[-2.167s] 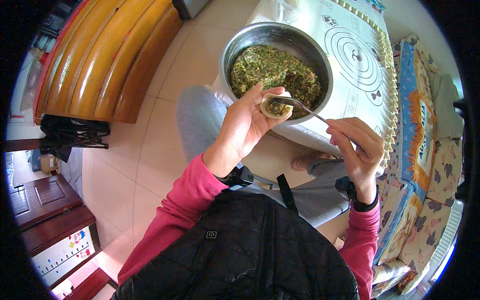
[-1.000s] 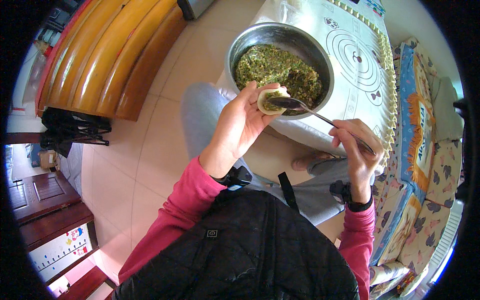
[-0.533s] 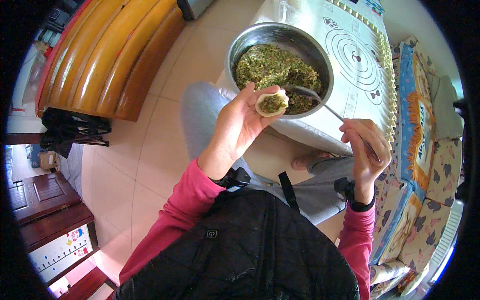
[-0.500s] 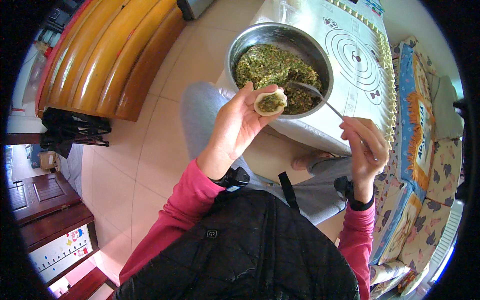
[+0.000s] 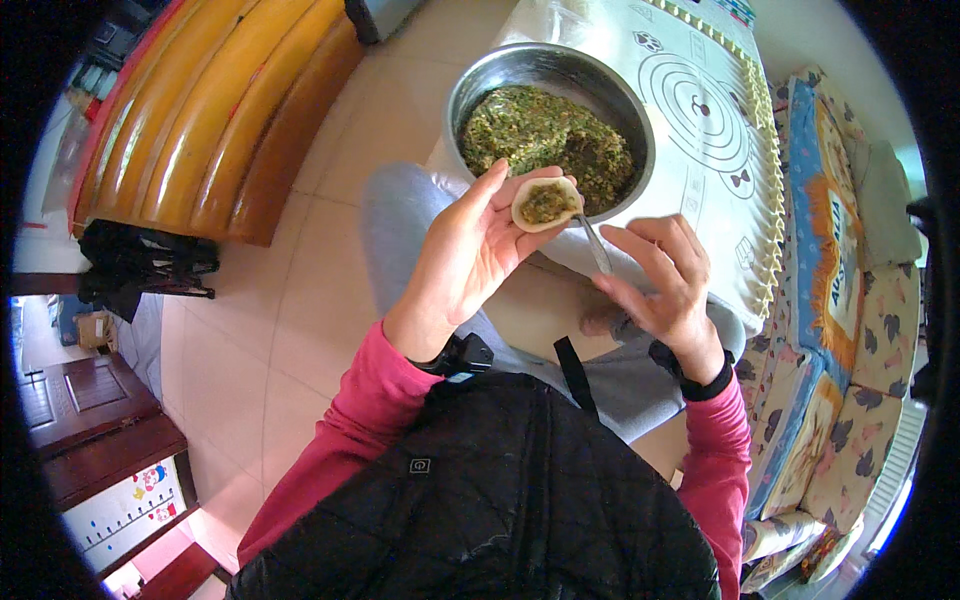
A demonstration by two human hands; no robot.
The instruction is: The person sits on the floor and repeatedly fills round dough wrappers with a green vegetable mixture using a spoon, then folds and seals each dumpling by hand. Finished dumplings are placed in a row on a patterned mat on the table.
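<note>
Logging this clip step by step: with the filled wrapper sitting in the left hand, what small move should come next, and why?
Probably fold the wrapper shut. The left hand cradles an open round dumpling wrapper with green filling already heaped in its middle, just over the rim of the metal bowl. The spoon is at the bowl's edge, and the right hand is beside it, so it seems free to pinch the edges.

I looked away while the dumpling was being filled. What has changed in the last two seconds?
The right hand drew the spoon off the wrapper and lowered it beside the bowl, fingers opening. The left hand still cups the filled wrapper; bowl and mat unmoved.
</note>
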